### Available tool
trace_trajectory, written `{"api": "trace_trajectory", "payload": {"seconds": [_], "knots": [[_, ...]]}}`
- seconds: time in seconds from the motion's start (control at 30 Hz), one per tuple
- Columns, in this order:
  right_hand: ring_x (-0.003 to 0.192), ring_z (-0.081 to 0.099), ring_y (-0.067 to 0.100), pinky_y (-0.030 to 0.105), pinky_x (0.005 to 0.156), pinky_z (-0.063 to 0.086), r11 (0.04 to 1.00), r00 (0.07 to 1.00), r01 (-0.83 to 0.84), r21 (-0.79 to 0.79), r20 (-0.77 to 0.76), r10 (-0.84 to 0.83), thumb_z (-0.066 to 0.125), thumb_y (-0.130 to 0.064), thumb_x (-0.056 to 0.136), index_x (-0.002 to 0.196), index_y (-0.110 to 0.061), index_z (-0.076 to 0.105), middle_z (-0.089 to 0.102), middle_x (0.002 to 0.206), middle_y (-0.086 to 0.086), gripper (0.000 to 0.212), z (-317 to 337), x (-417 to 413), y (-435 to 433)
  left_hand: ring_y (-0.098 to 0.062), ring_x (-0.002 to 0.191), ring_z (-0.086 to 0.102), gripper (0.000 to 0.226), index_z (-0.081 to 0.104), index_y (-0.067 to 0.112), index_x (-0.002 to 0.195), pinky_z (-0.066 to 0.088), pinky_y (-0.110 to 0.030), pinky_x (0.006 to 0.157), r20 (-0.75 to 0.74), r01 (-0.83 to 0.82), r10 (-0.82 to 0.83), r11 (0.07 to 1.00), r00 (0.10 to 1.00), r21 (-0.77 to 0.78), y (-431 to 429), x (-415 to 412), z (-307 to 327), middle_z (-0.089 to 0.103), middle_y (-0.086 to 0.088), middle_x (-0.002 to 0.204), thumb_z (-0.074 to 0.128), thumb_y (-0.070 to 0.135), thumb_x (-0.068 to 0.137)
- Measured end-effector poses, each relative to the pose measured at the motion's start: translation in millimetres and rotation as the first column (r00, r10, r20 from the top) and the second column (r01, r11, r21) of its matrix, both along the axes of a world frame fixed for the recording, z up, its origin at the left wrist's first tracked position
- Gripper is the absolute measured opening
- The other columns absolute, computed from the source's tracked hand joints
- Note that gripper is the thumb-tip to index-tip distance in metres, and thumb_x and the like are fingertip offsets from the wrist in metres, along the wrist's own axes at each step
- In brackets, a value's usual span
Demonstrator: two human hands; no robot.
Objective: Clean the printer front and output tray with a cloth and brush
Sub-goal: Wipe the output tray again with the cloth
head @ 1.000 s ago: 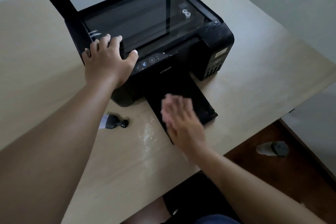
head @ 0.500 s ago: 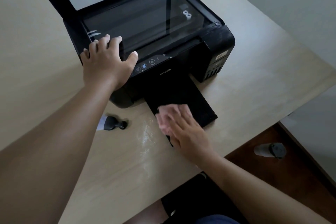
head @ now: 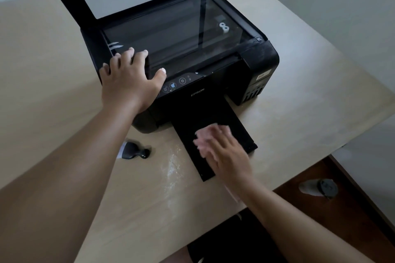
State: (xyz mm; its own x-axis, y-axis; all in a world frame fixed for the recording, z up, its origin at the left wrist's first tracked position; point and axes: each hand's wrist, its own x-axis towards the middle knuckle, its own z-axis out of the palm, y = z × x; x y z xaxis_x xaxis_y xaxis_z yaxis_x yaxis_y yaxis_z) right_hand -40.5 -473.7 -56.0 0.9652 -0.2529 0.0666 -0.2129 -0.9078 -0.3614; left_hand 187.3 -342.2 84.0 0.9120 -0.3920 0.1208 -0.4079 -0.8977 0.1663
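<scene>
A black printer stands on the pale wooden table with its scanner lid raised. Its black output tray sticks out toward me. My left hand lies flat on the printer's front left corner, fingers spread, holding nothing. My right hand presses a pale pink cloth onto the tray; the cloth shows beyond my fingertips and is blurred. A small black-handled brush with white bristles lies on the table left of the tray, partly behind my left forearm.
A shiny smear marks the table between brush and tray. The table's right edge runs diagonally close to the tray. Below it on the dark wooden floor lies a pale bottle with a dark cap.
My right hand has swept the cloth over the output tray: left toward the tray's near corner, then back up toward its middle. My left hand has stayed on the printer.
</scene>
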Motion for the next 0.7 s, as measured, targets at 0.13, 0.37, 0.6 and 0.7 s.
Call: {"api": "trace_trajectory", "payload": {"seconds": [0.13, 0.37, 0.6, 0.7], "knots": [[0.145, 0.022, 0.036, 0.049, 0.113, 0.036, 0.943, 0.945, 0.327, 0.065, -0.021, -0.327, 0.041, -0.035, 0.101, 0.143, -0.031, 0.041, 0.031, 0.157, 0.008, 0.042, 10.5, 46.4, -2.8, -0.028, 0.145, 0.019, 0.073, 0.034, 0.031, 0.147, 0.013, -0.051, 0.117, 0.005, -0.001, 0.001, 1.0, 1.0, 0.0, -1.0, 1.1, 1.2, 0.026, -0.001, 0.159, 0.03, 0.069, 0.086], [0.146, 0.029, 0.019, 0.04, 0.116, 0.032, 0.915, 0.914, -0.399, -0.05, 0.06, 0.402, 0.039, -0.039, 0.104, 0.136, -0.03, 0.053, 0.044, 0.15, -0.007, 0.037, 5.2, 15.5, -36.9, -0.027, 0.146, 0.017, 0.073, 0.033, 0.032, 0.148, 0.012, -0.051, 0.118, -0.01, -0.006, 0.006, 1.0, 1.0, 0.005, -0.5, -1.6, -0.1, 0.025, -0.001, 0.16, 0.029, 0.069, 0.085], [0.137, 0.031, 0.029, 0.046, 0.111, 0.039, 0.994, 0.998, 0.013, -0.106, 0.067, -0.006, 0.043, -0.038, 0.098, 0.127, -0.03, 0.057, 0.056, 0.136, 0.002, 0.033, 16.5, 91.1, -3.4, -0.026, 0.146, 0.017, 0.076, 0.032, 0.032, 0.148, 0.012, -0.051, 0.118, -0.011, -0.012, 0.012, 1.0, 1.0, 0.009, -0.1, -1.8, -0.8, 0.024, 0.0, 0.16, 0.026, 0.07, 0.083], [0.146, 0.029, 0.027, 0.046, 0.119, 0.027, 0.906, 0.909, -0.411, -0.104, 0.036, 0.416, 0.045, -0.042, 0.099, 0.125, -0.026, 0.061, 0.048, 0.149, 0.002, 0.034, 11.9, 72.9, 21.3, -0.025, 0.146, 0.016, 0.075, 0.031, 0.033, 0.148, 0.011, -0.05, 0.118, -0.014, -0.011, 0.011, 1.0, 1.0, 0.009, -0.1, -0.3, -0.3, 0.024, 0.001, 0.16, 0.027, 0.07, 0.083]]}}
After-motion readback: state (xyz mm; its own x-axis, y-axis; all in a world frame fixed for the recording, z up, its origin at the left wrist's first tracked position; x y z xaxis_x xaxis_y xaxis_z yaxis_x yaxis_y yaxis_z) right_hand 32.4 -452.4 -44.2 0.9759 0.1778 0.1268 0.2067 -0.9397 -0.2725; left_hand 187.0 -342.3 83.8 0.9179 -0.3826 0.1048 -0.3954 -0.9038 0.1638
